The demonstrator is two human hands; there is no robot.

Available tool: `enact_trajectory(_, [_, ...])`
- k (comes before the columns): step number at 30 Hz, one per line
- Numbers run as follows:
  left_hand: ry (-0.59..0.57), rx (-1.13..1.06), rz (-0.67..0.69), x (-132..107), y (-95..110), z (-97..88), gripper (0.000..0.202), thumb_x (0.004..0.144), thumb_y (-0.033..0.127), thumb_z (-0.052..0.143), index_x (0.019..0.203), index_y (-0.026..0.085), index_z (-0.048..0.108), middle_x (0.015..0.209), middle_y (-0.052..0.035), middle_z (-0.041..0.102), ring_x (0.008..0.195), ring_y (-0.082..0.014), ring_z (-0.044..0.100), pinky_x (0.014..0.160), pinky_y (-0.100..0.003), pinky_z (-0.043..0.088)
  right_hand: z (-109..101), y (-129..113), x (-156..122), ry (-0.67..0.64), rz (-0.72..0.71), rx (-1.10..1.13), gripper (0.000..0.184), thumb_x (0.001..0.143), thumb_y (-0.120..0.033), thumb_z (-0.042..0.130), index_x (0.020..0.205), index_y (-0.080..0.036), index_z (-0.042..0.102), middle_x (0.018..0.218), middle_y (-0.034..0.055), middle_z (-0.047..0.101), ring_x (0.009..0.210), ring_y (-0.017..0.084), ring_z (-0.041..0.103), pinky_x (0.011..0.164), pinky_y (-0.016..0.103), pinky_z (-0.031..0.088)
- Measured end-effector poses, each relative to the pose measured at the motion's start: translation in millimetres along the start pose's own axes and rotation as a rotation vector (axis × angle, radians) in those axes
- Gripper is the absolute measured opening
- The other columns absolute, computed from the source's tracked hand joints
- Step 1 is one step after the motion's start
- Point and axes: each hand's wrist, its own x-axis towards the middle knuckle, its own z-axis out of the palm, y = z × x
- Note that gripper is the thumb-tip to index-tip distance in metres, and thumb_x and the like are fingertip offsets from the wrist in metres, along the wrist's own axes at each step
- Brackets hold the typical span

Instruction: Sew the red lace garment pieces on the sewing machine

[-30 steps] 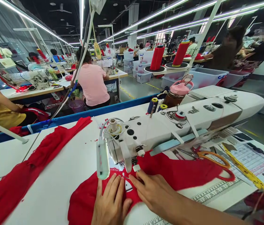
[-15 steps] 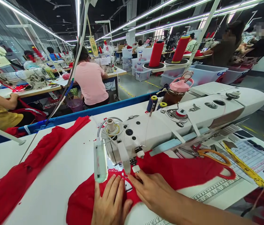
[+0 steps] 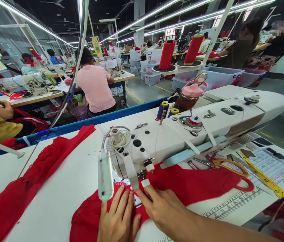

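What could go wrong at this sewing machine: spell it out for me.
Fingertips of the left hand and right hand lie close to the working end of the sewing machine, so a slip might injure one.
The red cloth stretches to the scissors and could snag there if pulled.
The pink-lidded jug stands behind the machine; if knocked over, it might spill.
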Motion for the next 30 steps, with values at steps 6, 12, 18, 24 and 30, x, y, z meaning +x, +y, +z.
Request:
enact_trajectory(6, [-0.009,-0.051,-0.025,1.4,2.6,0.9,0.034,0.093,0.039,0.062,0.115,0.015,0.071,0.111,-0.0082,0.077,0.104,-0.0244,0.07,0.123,-0.05,0.014,0.9,0.9,-0.9,-0.021,-0.012,0.016,0.06,0.074,-0.012,0.066,0.132,-0.008,0.05,0.119,0.0156,0.063,0.071,0.021,0.065,0.044,0.032,0.036])
enact_trajectory(12, [-0.009,-0.059,-0.026,2.3,2.2,0.4,0.033,0.091,0.038,0.064,0.115,0.015,0.071,0.11,-0.0086,0.077,0.102,-0.024,0.071,0.123,-0.049,0.014,3.9,-0.2,-0.9,-0.016,0.028,0.019,0.062,0.078,-0.013,0.064,0.138,-0.008,0.046,0.118,0.0156,0.065,0.063,0.018,0.063,0.043,0.032,0.034])
enact_trajectory(18, [-0.009,-0.061,-0.028,4.1,1.9,0.3,0.034,0.092,0.038,0.064,0.115,0.014,0.07,0.11,-0.0088,0.077,0.102,-0.024,0.071,0.123,-0.049,0.015,6.7,0.0,-1.1,0.036,0.038,0.037,0.061,0.077,-0.013,0.065,0.135,-0.01,0.047,0.111,0.013,0.066,0.062,0.017,0.061,0.044,0.031,0.032])
enact_trajectory(24, [-0.017,-0.054,-0.024,2.8,1.9,0.1,0.033,0.093,0.038,0.062,0.114,0.015,0.07,0.11,-0.0087,0.077,0.102,-0.0238,0.071,0.123,-0.049,0.015,11.8,-1.2,-4.3,0.06,0.022,0.051,0.056,0.077,-0.01,0.063,0.131,-0.011,0.049,0.11,0.0124,0.064,0.066,0.019,0.06,0.044,0.032,0.031])
enact_trajectory(30, [-0.016,-0.048,-0.029,2.3,2.8,-0.4,0.033,0.092,0.037,0.063,0.115,0.015,0.07,0.111,-0.0087,0.077,0.103,-0.0245,0.071,0.123,-0.049,0.017,9.6,-3.6,-2.9,0.036,0.019,0.023,0.064,0.072,-0.01,0.065,0.133,-0.007,0.047,0.115,0.0157,0.063,0.064,0.02,0.062,0.043,0.033,0.035])
